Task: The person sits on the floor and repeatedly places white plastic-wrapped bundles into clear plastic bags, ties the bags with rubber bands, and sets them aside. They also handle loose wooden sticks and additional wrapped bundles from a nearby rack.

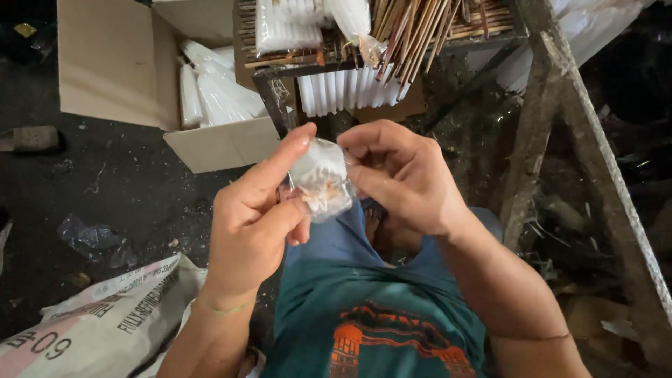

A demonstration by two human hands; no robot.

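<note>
Both your hands pinch one small clear plastic bag [323,183] at centre, above your lap. Left hand [255,224]: thumb and forefinger closed on the bag's left edge. Right hand [406,178]: fingers curled shut on its right top. Far left, an open cardboard box [112,63] holds white candles [217,94]. Near left lies a printed sack [105,322].
</note>
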